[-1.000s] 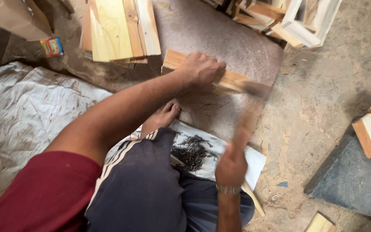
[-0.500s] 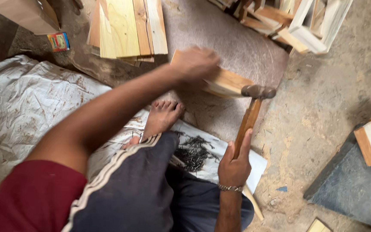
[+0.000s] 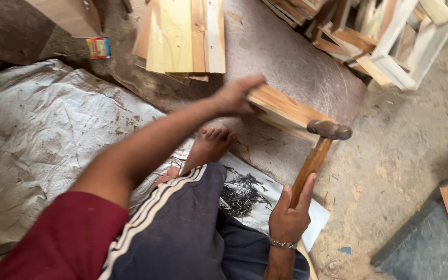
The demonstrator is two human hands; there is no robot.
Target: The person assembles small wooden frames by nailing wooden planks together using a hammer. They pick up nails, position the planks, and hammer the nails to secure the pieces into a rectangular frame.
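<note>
Two hands work a pale, straight-edged wood block (image 3: 286,111) lying on a rough grey stone slab (image 3: 286,57) at mid-scene: the left hand (image 3: 237,96) presses down on the block's left end, fingers spread over the wood. The right hand (image 3: 289,218), near and right, is wrapped tight around the brown wooden handle of a hammer (image 3: 320,150), whose dark rounded metal head sits at the block's right end. A heap of thin dark nails (image 3: 242,194) lies on white sheeting beside the bare foot (image 3: 211,148), and flat planks (image 3: 182,36) are stacked far left.
</note>
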